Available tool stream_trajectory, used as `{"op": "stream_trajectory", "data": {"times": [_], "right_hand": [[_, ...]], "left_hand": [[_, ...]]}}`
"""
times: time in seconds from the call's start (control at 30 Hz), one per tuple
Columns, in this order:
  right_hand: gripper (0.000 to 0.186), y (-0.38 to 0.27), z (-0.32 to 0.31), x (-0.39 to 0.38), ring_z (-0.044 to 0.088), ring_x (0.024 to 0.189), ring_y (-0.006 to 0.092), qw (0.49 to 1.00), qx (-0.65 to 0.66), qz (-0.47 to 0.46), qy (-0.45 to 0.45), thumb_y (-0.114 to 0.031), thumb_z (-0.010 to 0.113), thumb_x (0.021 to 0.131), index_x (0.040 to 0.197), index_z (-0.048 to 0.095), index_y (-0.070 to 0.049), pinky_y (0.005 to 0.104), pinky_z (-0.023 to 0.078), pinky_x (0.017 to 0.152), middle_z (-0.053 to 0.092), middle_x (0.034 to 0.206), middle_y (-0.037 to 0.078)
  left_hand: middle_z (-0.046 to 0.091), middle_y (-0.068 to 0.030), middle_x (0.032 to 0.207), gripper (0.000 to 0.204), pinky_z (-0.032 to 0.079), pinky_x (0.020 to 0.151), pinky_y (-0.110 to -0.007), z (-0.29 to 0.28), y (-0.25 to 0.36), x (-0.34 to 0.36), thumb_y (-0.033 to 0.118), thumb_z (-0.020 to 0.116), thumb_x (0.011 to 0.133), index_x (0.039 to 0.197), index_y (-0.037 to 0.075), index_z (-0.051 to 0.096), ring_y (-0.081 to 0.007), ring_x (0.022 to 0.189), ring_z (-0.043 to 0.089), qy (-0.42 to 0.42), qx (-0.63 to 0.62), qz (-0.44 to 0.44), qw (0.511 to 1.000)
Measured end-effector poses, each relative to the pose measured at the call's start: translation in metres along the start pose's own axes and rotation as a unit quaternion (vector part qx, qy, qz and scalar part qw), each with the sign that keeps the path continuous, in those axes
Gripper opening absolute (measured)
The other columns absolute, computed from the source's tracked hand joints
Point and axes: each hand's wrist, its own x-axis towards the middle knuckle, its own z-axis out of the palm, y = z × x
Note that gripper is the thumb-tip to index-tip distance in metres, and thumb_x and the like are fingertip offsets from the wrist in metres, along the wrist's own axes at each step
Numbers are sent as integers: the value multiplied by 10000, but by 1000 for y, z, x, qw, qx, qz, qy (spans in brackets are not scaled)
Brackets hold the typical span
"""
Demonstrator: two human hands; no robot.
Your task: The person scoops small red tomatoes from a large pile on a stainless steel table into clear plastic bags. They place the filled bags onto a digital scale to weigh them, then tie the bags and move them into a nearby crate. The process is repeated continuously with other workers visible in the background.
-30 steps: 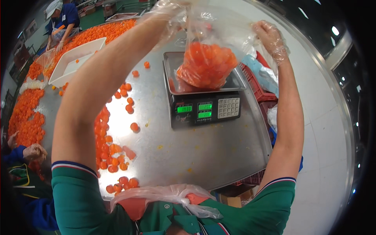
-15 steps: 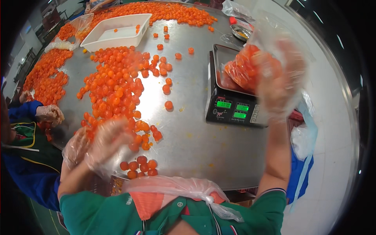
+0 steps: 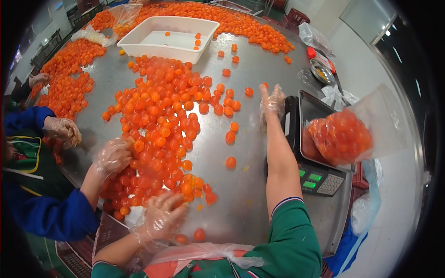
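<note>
Both my hands wear clear plastic gloves. At the table's near edge, my left hand (image 3: 162, 215) is open, fingers apart, beside the near end of a pile of orange-red egg yolks (image 3: 160, 111). My right hand (image 3: 272, 103) reaches forward along the left side of a black scale (image 3: 291, 123). It is open, its fingertips close to a single yolk (image 3: 265, 85); whether they touch it I cannot tell. A clear plastic bag of yolks (image 3: 340, 136) lies on the scale's pan, its loose mouth pointing right. My right forearm hides part of the scale's front.
A co-worker in blue sleeves has one gloved hand (image 3: 113, 156) at the pile's left side and another (image 3: 65, 130) farther left. A white tray (image 3: 167, 51) holds a few yolks. More yolks (image 3: 208, 16) line the far edge. A metal bowl (image 3: 321, 72) stands behind the scale.
My right hand has let go of the bag of yolks, now on the scale, and moved left past the scale. My left hand is lower against the pile. The view has shifted.
</note>
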Motion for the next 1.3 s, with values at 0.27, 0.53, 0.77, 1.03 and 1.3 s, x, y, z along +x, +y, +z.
{"op": "stream_trajectory", "data": {"times": [0.27, 0.53, 0.77, 1.03, 1.3], "right_hand": [[610, -65, 47, 23, 520, 1253, 323, 962, 76, -249, -84, -574, 576, 875, 1326, 583, -164, 441, 408, 1049, 544, 1374, 147], [363, -130, 63, -99, 637, 1075, 322, 778, 343, -486, -200, -343, 743, 796, 1010, 722, -50, 405, 489, 960, 693, 1105, 136], [625, -123, -2, -232, 496, 1278, 323, 697, 325, -584, -258, -367, 705, 850, 1396, 507, -137, 453, 378, 1078, 454, 1475, 105], [649, -89, -65, -187, 485, 1287, 346, 850, 272, -380, -242, -478, 663, 872, 1369, 523, -84, 422, 376, 1100, 509, 1401, 181], [905, -42, 49, -10, 387, 1352, 396, 970, 196, -122, -81, -670, 621, 782, 1467, 412, -118, 478, 321, 1122, 406, 1455, 252]], "left_hand": [[567, -55, 1255, 415, 380, 925, -492, -10, -12, 9, 215, 786, 638, 1045, 212, 700, -340, 1225, 470, 7, 15, -102, 995], [527, -84, 1335, 487, 349, 1011, -538, -38, -18, -8, 280, 815, 661, 1120, 186, 683, -376, 1295, 412, -21, -64, -69, 995], [419, -171, 1448, 697, 239, 1080, -603, -29, -31, -65, 403, 789, 691, 1320, 185, 584, -434, 1383, 297, 7, 51, -117, 992], [250, -272, 1543, 825, 108, 1142, -600, -48, -43, -53, 384, 756, 710, 1430, 105, 462, -478, 1446, 158, -89, 27, -176, 980], [191, -325, 1536, 807, 84, 1119, -651, -49, -45, -49, 411, 682, 752, 1430, 63, 417, -533, 1433, 117, -217, 67, -185, 956]]}}
